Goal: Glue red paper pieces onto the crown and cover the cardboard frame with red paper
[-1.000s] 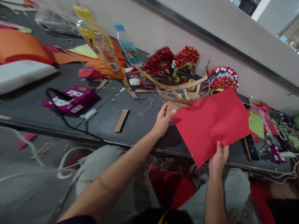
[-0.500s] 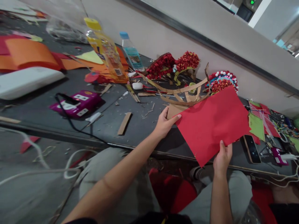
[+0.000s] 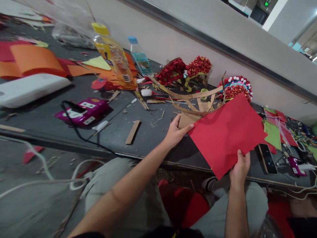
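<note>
A sheet of red paper [image 3: 228,132] is held up over the table edge between both hands. My left hand [image 3: 176,132] grips a brown cardboard frame [image 3: 189,119] together with the paper's left corner, thumb on top. Curved cardboard strips of that frame extend behind the sheet, which hides part of it. My right hand [image 3: 240,167] pinches the paper's lower right edge, thumb in front and the other fingers behind it. Beyond the sheet lies a round ornament with red bits and white beads [image 3: 239,86].
On the dark table [image 3: 151,138] are a cardboard strip [image 3: 133,132], a purple power strip [image 3: 85,111], a white box [image 3: 32,89], a yellow-capped bottle [image 3: 115,58], a blue-capped bottle [image 3: 140,58], red-covered shapes [image 3: 173,71] and a phone [image 3: 267,158]. Cables [image 3: 32,155] hang at the left.
Both hands, the red paper and the cardboard frame have shifted slightly right and down. The grip of each hand looks the same.
</note>
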`<state>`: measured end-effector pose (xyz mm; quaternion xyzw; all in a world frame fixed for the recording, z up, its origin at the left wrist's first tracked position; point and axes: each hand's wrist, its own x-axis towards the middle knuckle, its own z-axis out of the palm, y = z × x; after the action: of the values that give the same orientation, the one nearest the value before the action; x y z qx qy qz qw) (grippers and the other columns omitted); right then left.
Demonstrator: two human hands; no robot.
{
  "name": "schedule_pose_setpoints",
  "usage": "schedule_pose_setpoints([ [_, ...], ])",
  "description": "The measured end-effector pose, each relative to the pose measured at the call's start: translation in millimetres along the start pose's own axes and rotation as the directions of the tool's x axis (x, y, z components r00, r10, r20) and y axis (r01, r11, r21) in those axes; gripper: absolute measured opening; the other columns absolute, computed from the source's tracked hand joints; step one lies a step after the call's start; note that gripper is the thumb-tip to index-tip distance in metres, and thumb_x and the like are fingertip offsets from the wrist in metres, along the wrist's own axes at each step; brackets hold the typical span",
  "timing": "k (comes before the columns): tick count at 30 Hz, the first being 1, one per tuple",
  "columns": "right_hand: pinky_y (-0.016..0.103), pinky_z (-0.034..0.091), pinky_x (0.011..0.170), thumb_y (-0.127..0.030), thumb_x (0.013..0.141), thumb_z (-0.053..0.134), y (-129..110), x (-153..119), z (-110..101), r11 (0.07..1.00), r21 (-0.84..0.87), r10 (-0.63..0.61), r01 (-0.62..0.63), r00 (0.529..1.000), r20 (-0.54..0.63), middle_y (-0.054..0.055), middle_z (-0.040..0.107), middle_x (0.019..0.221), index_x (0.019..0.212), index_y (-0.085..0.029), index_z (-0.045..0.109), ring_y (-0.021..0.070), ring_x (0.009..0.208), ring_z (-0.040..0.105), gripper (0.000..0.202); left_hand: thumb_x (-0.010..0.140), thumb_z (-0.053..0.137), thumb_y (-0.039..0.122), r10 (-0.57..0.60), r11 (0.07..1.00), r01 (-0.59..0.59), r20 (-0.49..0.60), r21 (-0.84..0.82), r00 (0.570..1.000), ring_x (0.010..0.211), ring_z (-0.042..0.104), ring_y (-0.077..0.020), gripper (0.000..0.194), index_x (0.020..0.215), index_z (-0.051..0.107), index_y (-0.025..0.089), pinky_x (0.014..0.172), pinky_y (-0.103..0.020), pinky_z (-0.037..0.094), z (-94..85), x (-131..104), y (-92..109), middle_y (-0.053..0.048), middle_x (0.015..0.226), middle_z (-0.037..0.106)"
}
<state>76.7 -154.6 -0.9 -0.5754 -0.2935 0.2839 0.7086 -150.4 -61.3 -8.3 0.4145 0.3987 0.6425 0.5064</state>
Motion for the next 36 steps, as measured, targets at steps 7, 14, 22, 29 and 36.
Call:
schedule_pose_setpoints([
  [7, 0.046, 0.044, 0.101, -0.038, 0.072, 0.066, 1, -3, 0, 0.999, 0.037, 0.015, -0.015, 1.000, -0.003, 0.011, 0.064, 0.122, 0.122, -0.019, 0.056, 0.0218, 0.105, 0.063, 0.054, 0.059, 0.080, 0.032, 0.004, 1.000, -0.004, 0.007, -0.001, 1.000, 0.087, 0.063, -0.0191, 0.047, 0.099, 0.060, 0.018, 0.075, -0.028, 0.054, -0.8, 0, 0, -0.006, 0.097, 0.067],
  [14, 0.044, 0.044, 0.101, -0.038, 0.074, 0.063, 2, -3, -1, 0.999, 0.032, -0.004, 0.004, 1.000, 0.013, 0.010, 0.065, 0.121, 0.130, -0.018, 0.052, 0.0204, 0.103, 0.064, 0.060, 0.057, 0.081, 0.033, 0.013, 1.000, -0.013, -0.010, -0.016, 1.000, 0.088, 0.063, -0.0192, 0.051, 0.101, 0.059, 0.017, 0.076, -0.028, 0.053, -1.4, 2, -4, -0.006, 0.098, 0.067],
  [22, 0.043, 0.047, 0.098, -0.041, 0.075, 0.062, 7, -4, -7, 1.000, -0.003, 0.025, -0.025, 1.000, 0.019, 0.011, 0.065, 0.121, 0.129, -0.017, 0.053, 0.0219, 0.106, 0.063, 0.059, 0.057, 0.082, 0.034, -0.005, 1.000, 0.005, 0.002, 0.000, 1.000, 0.086, 0.062, -0.0193, 0.052, 0.101, 0.059, 0.017, 0.073, -0.026, 0.052, -4.2, 2, 0, -0.005, 0.097, 0.065],
  [29, 0.035, 0.055, 0.077, -0.044, 0.073, 0.065, 14, -7, -19, 0.994, -0.001, 0.111, -0.111, 0.994, 0.023, 0.011, 0.068, 0.115, 0.127, -0.018, 0.054, 0.0193, 0.091, 0.066, 0.060, 0.053, 0.084, 0.031, -0.030, 0.999, 0.030, -0.001, -0.020, 1.000, 0.084, 0.063, -0.0191, 0.056, 0.102, 0.060, 0.018, 0.072, -0.026, 0.054, -8.4, 6, 2, -0.005, 0.096, 0.066],
  [36, 0.037, 0.050, 0.092, -0.046, 0.074, 0.066, 23, -10, -16, 0.990, -0.017, 0.139, -0.138, 0.984, 0.108, 0.010, 0.069, 0.112, 0.121, -0.016, 0.058, 0.0193, 0.100, 0.064, 0.055, 0.051, 0.086, 0.027, -0.003, 0.999, 0.001, -0.040, -0.037, 0.999, 0.089, 0.064, -0.0209, 0.051, 0.097, 0.066, 0.021, 0.071, -0.025, 0.056, -18.2, 12, 0, -0.004, 0.096, 0.067],
])
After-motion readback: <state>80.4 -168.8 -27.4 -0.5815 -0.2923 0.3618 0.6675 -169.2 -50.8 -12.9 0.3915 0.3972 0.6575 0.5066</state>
